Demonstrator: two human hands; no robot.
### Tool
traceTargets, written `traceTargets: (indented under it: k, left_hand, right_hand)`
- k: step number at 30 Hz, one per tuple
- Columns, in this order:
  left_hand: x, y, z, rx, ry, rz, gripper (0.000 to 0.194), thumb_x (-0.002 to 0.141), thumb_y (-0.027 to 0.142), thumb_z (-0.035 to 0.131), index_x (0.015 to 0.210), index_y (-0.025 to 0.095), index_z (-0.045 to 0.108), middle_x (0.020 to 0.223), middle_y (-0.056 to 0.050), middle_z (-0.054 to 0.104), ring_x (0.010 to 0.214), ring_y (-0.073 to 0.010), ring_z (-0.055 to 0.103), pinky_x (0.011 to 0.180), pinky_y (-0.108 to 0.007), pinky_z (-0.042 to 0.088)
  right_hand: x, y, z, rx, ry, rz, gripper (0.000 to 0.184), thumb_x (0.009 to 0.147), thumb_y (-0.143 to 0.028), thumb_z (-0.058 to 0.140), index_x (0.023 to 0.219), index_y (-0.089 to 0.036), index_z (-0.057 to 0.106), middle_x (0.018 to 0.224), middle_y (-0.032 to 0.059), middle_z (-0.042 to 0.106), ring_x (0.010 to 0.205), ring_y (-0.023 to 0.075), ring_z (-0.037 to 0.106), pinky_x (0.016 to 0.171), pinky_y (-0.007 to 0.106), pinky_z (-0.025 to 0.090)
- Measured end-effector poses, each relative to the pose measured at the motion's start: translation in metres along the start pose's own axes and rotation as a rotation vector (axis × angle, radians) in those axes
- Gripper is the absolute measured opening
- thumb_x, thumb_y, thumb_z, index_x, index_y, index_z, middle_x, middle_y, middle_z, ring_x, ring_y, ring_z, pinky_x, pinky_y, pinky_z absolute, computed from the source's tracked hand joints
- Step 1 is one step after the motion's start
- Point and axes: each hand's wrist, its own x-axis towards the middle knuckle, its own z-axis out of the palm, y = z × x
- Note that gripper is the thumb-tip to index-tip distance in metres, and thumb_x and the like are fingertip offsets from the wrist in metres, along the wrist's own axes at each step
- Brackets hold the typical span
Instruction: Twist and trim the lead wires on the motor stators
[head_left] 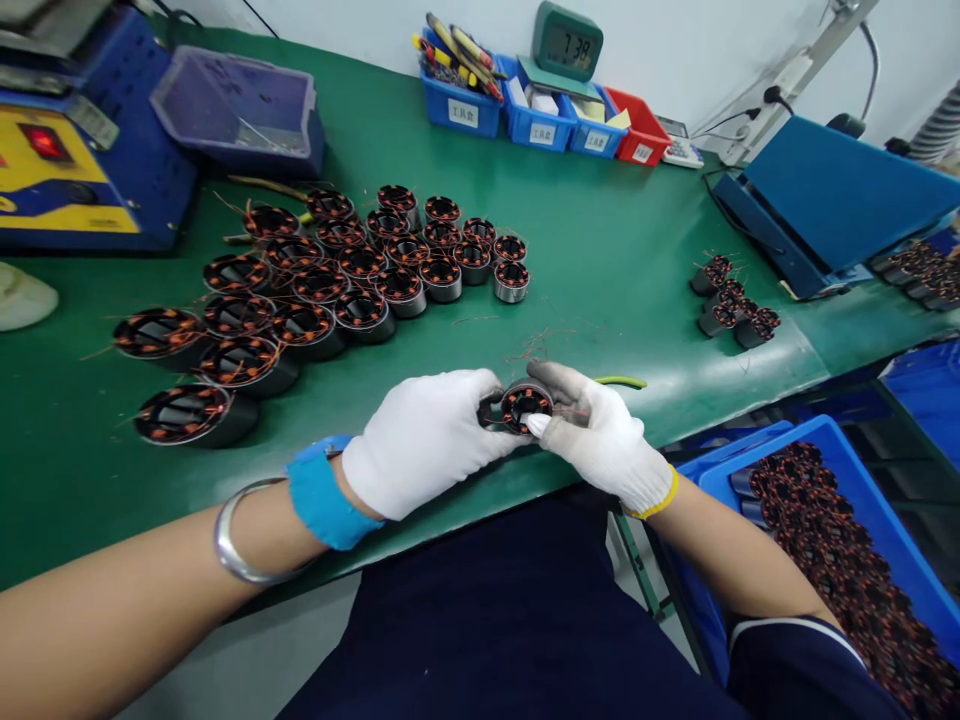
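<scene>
Both gloved hands hold one motor stator [514, 392] with orange copper windings, just above the near edge of the green table. My left hand [427, 435], in a white glove with a blue wrist strap, grips its left side with fingers closed. On the right side, my right hand [600, 430] is closed around it, its thumb over the open top face. A thin yellow-green handle [621, 382] sticks out from behind my right hand; its other end is hidden. Loose copper wire clippings [536, 345] lie just beyond the stator.
Rows of similar stators [364, 262] stand on the left of the table [600, 270]. A smaller group [735, 300] stands right. Tool boxes [461, 108] line the wall. A purple bin [240, 110] sits back left. Below right, a blue crate [825, 440] holds many stators.
</scene>
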Motion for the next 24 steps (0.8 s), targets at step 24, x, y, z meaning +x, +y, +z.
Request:
traceTargets:
  k: [24]
  left_hand:
    - [0.002,0.001,-0.004,-0.511,-0.532,-0.112,0.030,0.072,0.042,0.065,0.063,0.017,0.053,0.056,0.005,0.048,0.054,-0.0093,0.039,0.049,-0.022,0.032]
  right_hand:
    - [0.003,-0.003,0.000,0.428,0.224,0.060,0.068,0.064,-0.038,0.078,0.120,-0.023,0.045,0.126,0.0108,0.059,0.102,0.0228,0.066,0.083,0.041,0.060]
